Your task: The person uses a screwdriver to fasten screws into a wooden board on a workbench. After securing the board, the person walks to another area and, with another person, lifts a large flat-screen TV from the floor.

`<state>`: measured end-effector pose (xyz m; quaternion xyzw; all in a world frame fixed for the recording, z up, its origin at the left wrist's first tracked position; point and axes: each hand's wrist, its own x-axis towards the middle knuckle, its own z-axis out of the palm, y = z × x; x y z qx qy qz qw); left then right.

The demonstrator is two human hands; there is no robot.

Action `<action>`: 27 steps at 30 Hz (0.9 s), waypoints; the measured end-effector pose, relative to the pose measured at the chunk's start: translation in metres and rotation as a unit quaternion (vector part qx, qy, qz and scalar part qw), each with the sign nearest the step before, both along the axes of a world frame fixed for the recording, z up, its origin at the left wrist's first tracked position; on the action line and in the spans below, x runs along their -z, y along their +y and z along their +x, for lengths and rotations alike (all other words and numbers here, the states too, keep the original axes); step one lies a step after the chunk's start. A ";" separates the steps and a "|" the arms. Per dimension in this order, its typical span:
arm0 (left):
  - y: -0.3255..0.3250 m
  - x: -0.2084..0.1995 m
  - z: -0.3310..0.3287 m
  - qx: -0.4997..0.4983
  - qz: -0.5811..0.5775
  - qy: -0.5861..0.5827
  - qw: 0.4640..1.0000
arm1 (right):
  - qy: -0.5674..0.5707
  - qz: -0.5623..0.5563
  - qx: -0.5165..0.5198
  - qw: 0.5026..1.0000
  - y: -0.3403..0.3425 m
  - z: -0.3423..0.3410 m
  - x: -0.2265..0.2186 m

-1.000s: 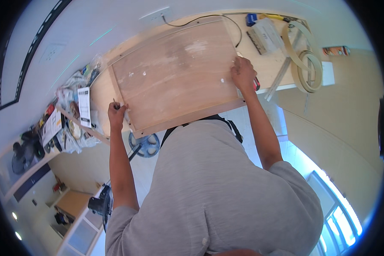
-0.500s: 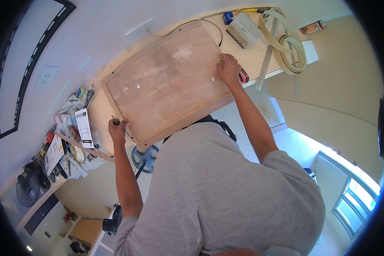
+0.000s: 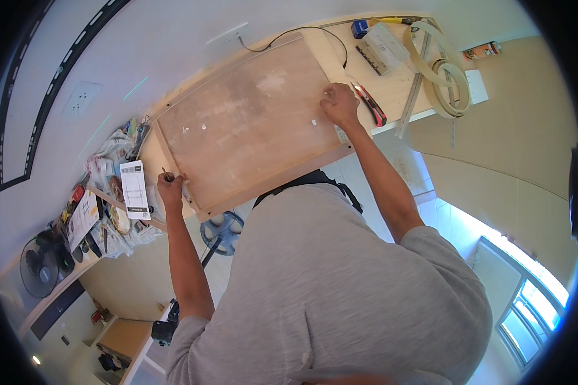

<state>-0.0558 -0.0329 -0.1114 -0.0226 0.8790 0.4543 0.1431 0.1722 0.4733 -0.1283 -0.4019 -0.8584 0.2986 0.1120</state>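
Observation:
A shallow wooden box or drawer (image 3: pixel 247 122) with a low rim and a dusty, brownish base panel lies tilted across the bench in front of me. At its near left corner, my left hand (image 3: pixel 171 190) is closed around a slim dark stick (image 3: pixel 167 174), perhaps a pencil; its tip pokes up above the fingers. My right hand (image 3: pixel 340 104) curls its fingers over the box's right side. Just right of that hand lies a red and black utility knife (image 3: pixel 370 106), its blade end pointing away from me.
Rolled pale edging strip (image 3: pixel 453 106), metal strips (image 3: pixel 412 96) and a white box (image 3: pixel 380 50) occupy the bench's right end. Tools, plastic bags and a printed sheet (image 3: pixel 135 190) crowd the left, beside a small fan (image 3: pixel 42 266). A dark cable (image 3: pixel 289 33) runs behind.
The wooden box has slid left on the bench and turned slightly, both hands moving with it. More of the utility knife shows beside my right hand. The whole view has shifted a little.

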 end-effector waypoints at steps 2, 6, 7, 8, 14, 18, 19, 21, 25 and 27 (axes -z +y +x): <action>-0.004 -0.002 -0.005 0.001 0.000 0.000 1.000 | 0.024 -0.014 0.004 1.000 -0.001 -0.002 0.006; -0.006 -0.003 -0.010 0.003 -0.016 -0.003 1.000 | 0.114 -0.038 -0.008 0.993 0.002 0.002 0.015; -0.007 -0.002 -0.010 0.004 -0.028 -0.002 1.000 | 0.123 -0.054 -0.005 0.991 0.004 0.005 0.017; -0.008 -0.001 -0.010 0.010 -0.029 0.011 0.999 | 0.134 -0.044 -0.023 0.990 0.004 0.008 0.019; -0.016 0.016 -0.010 0.027 -0.048 0.053 0.997 | 0.152 -0.055 -0.062 0.985 0.008 0.034 0.030; -0.021 0.019 -0.005 0.016 -0.150 0.175 0.973 | 0.156 -0.095 -0.096 0.979 0.007 0.050 0.024; -0.020 0.017 -0.002 0.006 -0.173 0.190 0.966 | 0.133 -0.072 -0.096 0.984 0.005 0.055 0.022; -0.018 0.014 0.002 -0.003 -0.136 0.170 0.976 | 0.109 -0.073 -0.078 0.988 0.001 0.061 0.017; -0.014 0.008 0.004 -0.003 -0.122 0.112 0.986 | 0.137 -0.101 -0.097 0.981 -0.007 0.063 0.011; -0.013 0.006 0.002 0.008 -0.138 0.119 0.983 | 0.108 -0.075 -0.099 0.986 -0.008 0.061 0.010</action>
